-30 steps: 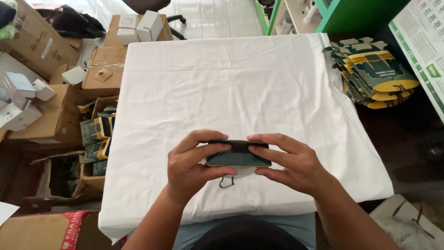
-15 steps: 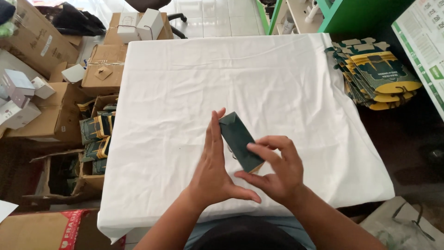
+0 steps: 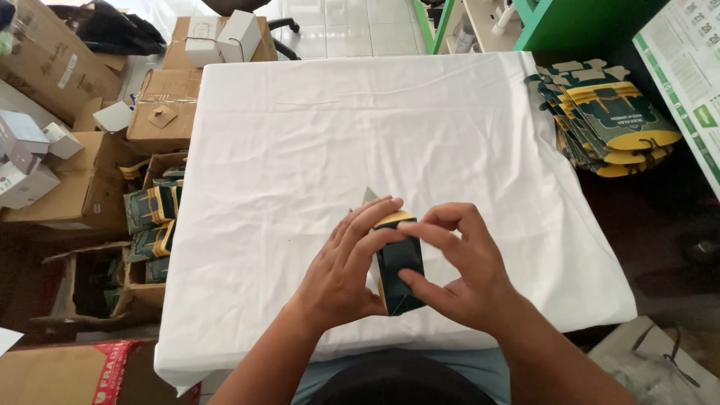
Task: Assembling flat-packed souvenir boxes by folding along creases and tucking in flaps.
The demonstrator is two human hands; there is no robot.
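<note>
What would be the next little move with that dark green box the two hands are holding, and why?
Probably pressing the end flap shut. The dark green box is gripped between the left hand and the right hand above the white-covered table, and a small pale flap seems to stick out past its far, yellow-edged end, so that end looks not yet closed.

support: square table under a creased white cloth (image 3: 300,150) | on it: stack of flat dark-green-and-yellow cardboard cartons (image 3: 607,120) — far right corner
</note>
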